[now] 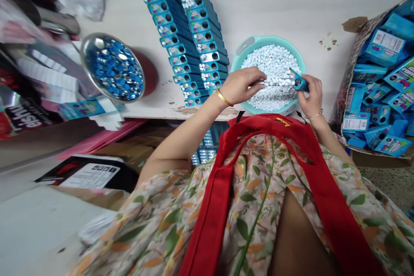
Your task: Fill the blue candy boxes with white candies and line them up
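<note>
A turquoise basin (237, 60) full of small white candies (273, 58) stands in front of me, with both hands over it. My right hand (309, 95) grips a small blue box (300, 83), tilted with its end toward the middle of the basin. From that box a raised row of candies (278, 82) runs across to my left hand (244, 85). Thumb and fingers of the left hand close at the row's other end, around something thin that I cannot make out; whatever carries the row is hidden under the candies.
Two long rows of blue boxes (202, 36) stand left of the basin, several with candies at their openings. Further left is a steel bowl (84, 64) of blue and silver caps (118, 69). At right, a carton (351, 58) holds many blue boxes (386, 45).
</note>
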Motion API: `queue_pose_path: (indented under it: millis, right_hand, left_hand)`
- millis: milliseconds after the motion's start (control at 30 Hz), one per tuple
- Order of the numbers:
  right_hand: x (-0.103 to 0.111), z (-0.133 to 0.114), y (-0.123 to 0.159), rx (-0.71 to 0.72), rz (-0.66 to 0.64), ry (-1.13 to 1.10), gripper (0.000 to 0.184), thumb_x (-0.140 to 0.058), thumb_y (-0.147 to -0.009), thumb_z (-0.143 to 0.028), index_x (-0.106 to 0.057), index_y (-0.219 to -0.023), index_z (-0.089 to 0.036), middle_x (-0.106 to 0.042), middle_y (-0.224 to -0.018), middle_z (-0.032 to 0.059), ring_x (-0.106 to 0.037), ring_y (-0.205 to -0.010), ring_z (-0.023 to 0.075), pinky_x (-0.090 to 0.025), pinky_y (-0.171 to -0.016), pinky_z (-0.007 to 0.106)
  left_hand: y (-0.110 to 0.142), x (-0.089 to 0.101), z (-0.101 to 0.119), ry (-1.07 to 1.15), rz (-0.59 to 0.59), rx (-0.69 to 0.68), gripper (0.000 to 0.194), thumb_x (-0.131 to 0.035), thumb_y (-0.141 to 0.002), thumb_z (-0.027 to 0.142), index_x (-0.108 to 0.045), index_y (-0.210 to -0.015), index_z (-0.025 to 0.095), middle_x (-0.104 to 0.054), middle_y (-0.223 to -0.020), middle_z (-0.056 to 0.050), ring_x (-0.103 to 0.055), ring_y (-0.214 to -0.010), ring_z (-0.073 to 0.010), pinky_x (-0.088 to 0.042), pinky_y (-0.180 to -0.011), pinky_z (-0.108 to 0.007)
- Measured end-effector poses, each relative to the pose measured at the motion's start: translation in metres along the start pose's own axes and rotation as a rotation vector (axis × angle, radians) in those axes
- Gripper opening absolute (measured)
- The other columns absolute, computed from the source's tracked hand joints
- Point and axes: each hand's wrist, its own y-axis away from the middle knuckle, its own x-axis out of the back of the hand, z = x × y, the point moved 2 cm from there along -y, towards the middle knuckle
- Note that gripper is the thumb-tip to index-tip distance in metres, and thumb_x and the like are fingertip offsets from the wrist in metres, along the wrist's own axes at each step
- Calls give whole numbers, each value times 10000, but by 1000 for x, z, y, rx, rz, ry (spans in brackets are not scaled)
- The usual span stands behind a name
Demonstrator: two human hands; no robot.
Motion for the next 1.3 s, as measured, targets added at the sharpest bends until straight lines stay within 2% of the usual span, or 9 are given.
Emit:
queue_pose_path:
  millis: [333,400,500,600,700,833,933,1067,1300]
  right_hand:
    - [-23,-12,0,25,-62,-22,455,-546,-1040,-473,-644,-1440,-280,-740,-1412,152,-668,-1344,377,-558,-1199,690]
    - [-22,-12,0,13,-54,-26,456,-544,-1043,-507,-654,-1424,-281,-744,-1403,152,-672,-1340,380,-559,-1196,698]
    - [-15,-8,1,-15,-39,-26,477,-544,-1048,-579,-669,-1398,-280,-750,-1389,147,-681,-1329,384,-559,-1189,711]
    - [-5,-2,3,-47,-17,-23,510,-565,-1040,-628,-670,-1398,-282,-751,-1384,140,-687,-1318,382,-564,-1184,708]
    - [6,4,5,-46,15,-35,515,-585,-1034,-612,-664,-1420,-280,-750,-1383,139,-693,-1300,373,-577,-1171,686]
    - [16,8,6,-77,41,-36,513,-609,-1022,-599,-664,-1421,-281,-740,-1390,141,-688,-1292,364,-579,-1175,682]
    - [18,7,5,-112,46,-26,534,-612,-1020,-634,-655,-1400,-261,-733,-1370,148,-689,-1285,365,-577,-1177,704]
    - [19,7,4,-118,62,-44,541,-614,-1024,-663,-650,-1377,-255,-726,-1352,146,-692,-1267,358,-586,-1165,713]
    - [3,2,0,-53,10,-31,488,-592,-1043,-580,-648,-1411,-265,-739,-1372,142,-691,-1306,371,-578,-1186,682]
  left_hand:
    - [-9,30,89,-224,76,42,265,-475,-1086,228,-730,-1020,207,-660,-987,-92,-674,-1113,-301,-524,-1006,-475]
    - [-4,41,87,-276,51,36,315,-423,-1108,215,-726,-1021,207,-682,-1012,-101,-678,-1112,-298,-523,-980,-465]
    - [3,44,44,-346,18,82,244,-490,-1098,247,-730,-1097,204,-728,-1092,-126,-679,-1084,-301,-516,-916,-451]
    - [6,9,-27,-330,-56,210,101,-634,-1023,231,-721,-1066,205,-749,-1071,-126,-648,-992,-273,-487,-853,-421]
    - [0,-57,-72,-241,-144,311,18,-704,-998,204,-698,-1011,216,-744,-1007,-52,-582,-953,-200,-444,-845,-361]
    - [-27,-134,-64,-166,-150,353,225,-735,-1052,242,-693,-1265,181,-783,-1243,-2,-586,-1021,-129,-421,-929,-298]
    - [-41,-154,-45,-75,-131,329,242,-683,-1100,271,-671,-1316,163,-793,-1300,5,-625,-1044,-96,-447,-956,-261]
    - [-31,-133,-45,55,-96,255,261,-711,-1071,276,-694,-1295,144,-805,-1271,-38,-685,-1082,-118,-505,-1000,-268]
    - [11,-26,-23,53,85,-40,251,-629,-1081,338,-737,-1260,201,-792,-1151,-81,-735,-1070,-220,-569,-964,-383]
